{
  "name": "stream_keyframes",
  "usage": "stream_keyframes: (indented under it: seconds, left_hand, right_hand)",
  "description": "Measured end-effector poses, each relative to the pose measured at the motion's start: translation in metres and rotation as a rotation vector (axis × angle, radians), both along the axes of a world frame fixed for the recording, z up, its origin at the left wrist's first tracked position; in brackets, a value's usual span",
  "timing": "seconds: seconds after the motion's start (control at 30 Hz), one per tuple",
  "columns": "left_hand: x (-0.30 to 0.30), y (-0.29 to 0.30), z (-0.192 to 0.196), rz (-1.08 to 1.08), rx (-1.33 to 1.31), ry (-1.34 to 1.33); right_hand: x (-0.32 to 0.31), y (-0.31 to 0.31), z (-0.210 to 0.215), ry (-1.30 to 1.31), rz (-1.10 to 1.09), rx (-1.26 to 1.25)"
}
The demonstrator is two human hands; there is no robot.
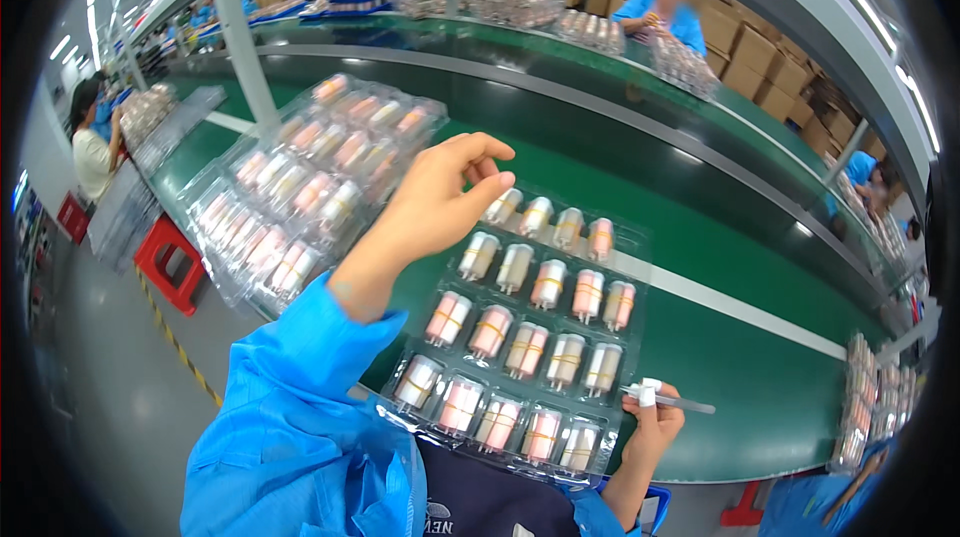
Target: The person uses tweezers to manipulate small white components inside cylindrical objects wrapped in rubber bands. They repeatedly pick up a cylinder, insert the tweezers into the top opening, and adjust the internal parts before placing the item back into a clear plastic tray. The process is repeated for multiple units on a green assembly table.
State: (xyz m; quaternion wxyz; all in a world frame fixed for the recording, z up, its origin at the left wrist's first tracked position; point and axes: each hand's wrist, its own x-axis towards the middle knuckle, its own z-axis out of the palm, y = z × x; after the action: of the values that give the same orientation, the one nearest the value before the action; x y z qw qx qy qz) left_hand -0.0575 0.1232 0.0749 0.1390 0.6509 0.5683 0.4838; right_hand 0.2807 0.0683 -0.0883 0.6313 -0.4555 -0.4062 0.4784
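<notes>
A clear plastic tray lies in front of me at the belt's near edge. Its pockets hold rows of small pink, white and greyish cylinders with a yellow band around them and thin prongs at one end. Over the tray's far left corner hovers my left hand, fingers bent, thumb and forefinger apart, nothing visible between them. My right hand, beside the tray's near right corner, is closed on a slim metal tool that looks like tweezers. White wrapping shows at one fingertip.
More filled clear trays are stacked to the left on the green belt. A red stool stands on the floor at left. Co-workers sit across the line, with cardboard boxes behind. Further trays lie at far right.
</notes>
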Motion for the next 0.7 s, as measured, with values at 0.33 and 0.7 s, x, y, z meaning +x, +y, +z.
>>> stream_keyframes:
  seconds: [0.33, 0.7]
  left_hand:
    - [-0.102, -0.157, -0.037, 0.814, -0.063, 0.797]
    - [-0.176, -0.079, 0.063, 0.612, -0.361, 0.974]
  right_hand:
    - [-0.004, -0.001, 0.0, -0.042, -0.006, 0.06]
    - [-0.004, 0.0, 0.002, -0.099, -0.076, -0.009]
